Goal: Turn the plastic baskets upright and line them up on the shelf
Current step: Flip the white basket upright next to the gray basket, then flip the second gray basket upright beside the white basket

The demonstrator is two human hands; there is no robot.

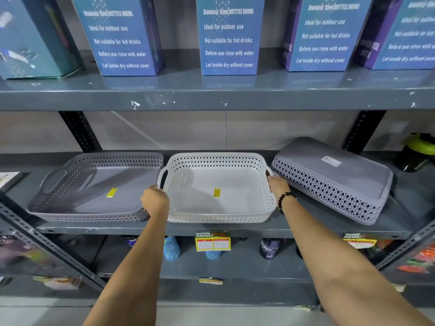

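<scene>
Three plastic baskets sit on the middle shelf (235,229). A white basket (219,182) stands upright in the centre, with a yellow sticker inside. My left hand (155,200) grips its left handle and my right hand (279,185) grips its right handle. A grey basket (98,184) stands upright just to the left, touching or nearly touching the white one. To the right, another grey basket (334,177) lies upside down, bottom up and skewed at an angle, with a white label on it.
Blue bottle boxes (228,36) line the upper shelf. A green-lidded bottle (419,151) stands at the far right of the middle shelf. Bottles and price tags (213,241) occupy the lower shelf. Slanted metal braces (58,250) flank the rack.
</scene>
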